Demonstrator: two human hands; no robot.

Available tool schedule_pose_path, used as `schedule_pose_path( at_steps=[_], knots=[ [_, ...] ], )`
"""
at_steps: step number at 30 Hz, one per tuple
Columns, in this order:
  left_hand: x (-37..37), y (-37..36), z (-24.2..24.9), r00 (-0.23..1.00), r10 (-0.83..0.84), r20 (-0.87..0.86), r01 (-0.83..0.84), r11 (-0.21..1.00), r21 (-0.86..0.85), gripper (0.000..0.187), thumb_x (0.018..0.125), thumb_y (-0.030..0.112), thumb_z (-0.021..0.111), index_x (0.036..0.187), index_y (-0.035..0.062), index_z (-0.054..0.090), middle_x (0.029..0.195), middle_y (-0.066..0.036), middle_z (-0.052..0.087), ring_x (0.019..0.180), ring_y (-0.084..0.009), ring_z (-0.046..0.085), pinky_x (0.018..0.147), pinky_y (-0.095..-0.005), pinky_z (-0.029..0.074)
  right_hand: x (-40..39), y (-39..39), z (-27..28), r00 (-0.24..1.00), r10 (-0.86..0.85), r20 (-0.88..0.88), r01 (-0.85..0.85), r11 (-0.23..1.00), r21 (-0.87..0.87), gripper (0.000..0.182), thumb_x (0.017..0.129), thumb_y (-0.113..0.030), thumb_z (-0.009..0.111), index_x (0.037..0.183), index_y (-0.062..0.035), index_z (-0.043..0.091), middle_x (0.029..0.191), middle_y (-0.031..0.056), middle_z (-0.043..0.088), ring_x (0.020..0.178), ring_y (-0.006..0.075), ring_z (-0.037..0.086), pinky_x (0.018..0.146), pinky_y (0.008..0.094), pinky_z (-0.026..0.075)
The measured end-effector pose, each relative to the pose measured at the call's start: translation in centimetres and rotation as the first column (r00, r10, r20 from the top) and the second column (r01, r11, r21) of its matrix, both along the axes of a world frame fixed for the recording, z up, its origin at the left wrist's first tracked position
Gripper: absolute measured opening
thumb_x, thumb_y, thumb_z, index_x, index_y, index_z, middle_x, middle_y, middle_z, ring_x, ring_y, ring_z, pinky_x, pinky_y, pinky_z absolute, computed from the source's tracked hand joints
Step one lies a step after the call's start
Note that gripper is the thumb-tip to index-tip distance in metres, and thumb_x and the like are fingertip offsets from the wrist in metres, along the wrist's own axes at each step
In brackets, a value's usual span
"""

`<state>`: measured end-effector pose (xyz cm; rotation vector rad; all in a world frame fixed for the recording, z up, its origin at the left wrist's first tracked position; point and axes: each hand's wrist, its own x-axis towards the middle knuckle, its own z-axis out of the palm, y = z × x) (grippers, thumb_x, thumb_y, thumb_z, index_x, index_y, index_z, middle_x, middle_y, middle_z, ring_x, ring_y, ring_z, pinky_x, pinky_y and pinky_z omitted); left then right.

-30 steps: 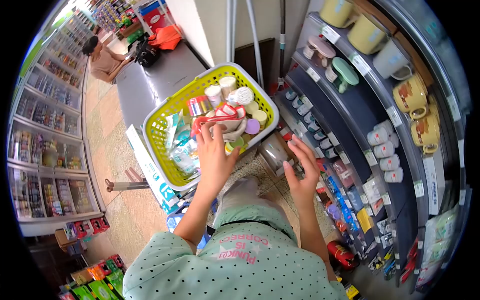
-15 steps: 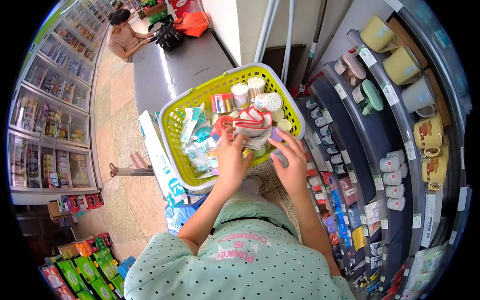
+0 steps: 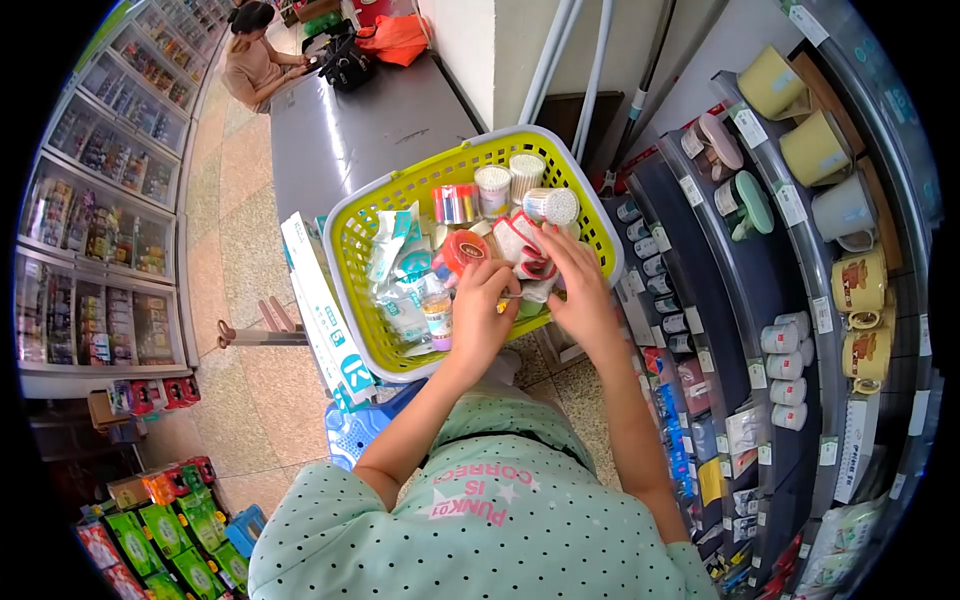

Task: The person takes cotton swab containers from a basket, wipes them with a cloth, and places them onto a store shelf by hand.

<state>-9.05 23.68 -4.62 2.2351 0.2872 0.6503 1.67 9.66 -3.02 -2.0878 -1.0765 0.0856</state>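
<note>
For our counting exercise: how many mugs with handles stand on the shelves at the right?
5: two pale yellow mugs on top, a grey mug below, then two yellow printed mugs. More may be hidden past the edge.

Mugs shelved right — seated person far off.

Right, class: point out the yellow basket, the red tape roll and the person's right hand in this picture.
yellow basket (image 3: 352,228), head view, on its left rim.
red tape roll (image 3: 464,248), head view, on its flat red face.
right hand (image 3: 583,300), head view, on the back of the hand.
</note>
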Motion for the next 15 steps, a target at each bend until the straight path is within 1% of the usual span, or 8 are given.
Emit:
schedule_pose_path(
  at_steps=[1,2,3,6,9,12,14,15],
  knots=[
    [0.0,0.1,0.3,1.0,-0.022,-0.02,0.023,0.999,0.048,0.025,0.068,-0.005,0.075,0.085,0.0041,0.059,0.111,-0.011,0.065,0.097,-0.0347,0.059,0.083,-0.0427,0.048,0.3,0.0,0.4,0.999,0.034,0.018,-0.033,0.999,-0.037,0.085,0.071,0.008,0.069,0.149,-0.019,0.047,0.148,0.0082,0.051,0.143,0.0359,0.041,0.114,0.0607,0.03],
    [0.0,0.1,0.7,0.999,-0.02,-0.041,0.022,0.999,0.04,0.024,0.068,-0.003,0.073,0.085,0.0054,0.058,0.1,-0.009,0.066,0.093,-0.0346,0.057,0.084,-0.042,0.046,0.6,0.0,0.9,0.997,0.068,0.035,-0.065,0.995,-0.075,0.086,0.071,0.007,0.07,0.149,-0.0194,0.046,0.149,0.0078,0.051,0.143,0.0354,0.04,0.114,0.0616,0.03],
    [0.0,0.2,0.7,0.999,-0.03,-0.038,0.032,0.999,0.039,0.025,0.069,-0.003,0.073,0.087,0.0051,0.058,0.099,-0.009,0.065,0.092,-0.0345,0.057,0.083,-0.0424,0.046,0.7,0.0,1.4,0.994,0.102,0.05,-0.096,0.989,-0.114,0.087,0.071,0.006,0.071,0.15,-0.0199,0.045,0.149,0.0073,0.051,0.143,0.035,0.04,0.113,0.0626,0.029],
    [0.0,0.4,0.8,0.998,-0.051,-0.034,0.052,0.998,0.033,0.028,0.07,-0.004,0.073,0.091,0.0043,0.057,0.095,-0.011,0.063,0.091,-0.0346,0.056,0.081,-0.0432,0.046,0.3,0.2,2.6,0.988,0.146,0.059,-0.136,0.979,-0.15,0.082,0.069,0.003,0.076,0.145,-0.0192,0.053,0.148,0.0023,0.054,0.144,0.0323,0.04,0.116,0.059,0.029],
    [-0.1,0.4,1.1,0.999,-0.045,-0.027,0.045,0.999,0.004,0.03,0.073,-0.003,0.073,0.096,0.0039,0.056,0.094,-0.012,0.061,0.091,-0.0346,0.055,0.082,-0.0429,0.046,0.2,0.3,2.3,0.985,0.162,0.064,-0.147,0.97,-0.195,0.063,0.07,-0.001,0.079,0.13,-0.0163,0.066,0.133,0.0039,0.065,0.136,0.0294,0.049,0.116,0.0554,0.031],
    [-0.1,0.5,1.2,0.999,0.007,0.039,-0.005,0.999,-0.043,0.033,0.076,-0.001,0.075,0.102,0.0038,0.055,0.095,-0.013,0.06,0.091,-0.0315,0.057,0.082,-0.0408,0.047,0.6,0.5,0.5,0.988,0.079,0.133,-0.069,0.994,-0.083,0.042,0.07,-0.003,0.081,0.11,-0.0111,0.074,0.109,0.0066,0.073,0.114,0.0281,0.064,0.113,0.052,0.036],
    [-0.1,0.7,1.5,0.99,0.069,0.127,-0.062,0.996,-0.06,0.034,0.079,0.0,0.075,0.106,0.0036,0.054,0.098,-0.012,0.06,0.092,-0.0269,0.059,0.081,-0.0382,0.049,0.6,0.3,0.6,0.995,-0.037,0.096,0.033,0.999,0.039,0.034,0.071,-0.005,0.081,0.105,-0.0094,0.075,0.101,0.0097,0.074,0.099,0.0287,0.067,0.11,0.0509,0.038],
    [-0.3,0.7,1.7,0.993,0.076,0.086,-0.059,0.98,-0.189,0.034,0.081,0.001,0.075,0.107,0.0034,0.054,0.1,-0.011,0.061,0.093,-0.0242,0.059,0.081,-0.0366,0.049,0.5,0.2,0.9,0.993,-0.094,0.073,0.087,0.991,0.098,0.03,0.072,-0.007,0.08,0.102,-0.0085,0.075,0.097,0.0112,0.074,0.091,0.029,0.068,0.109,0.0504,0.039]
  ],
)
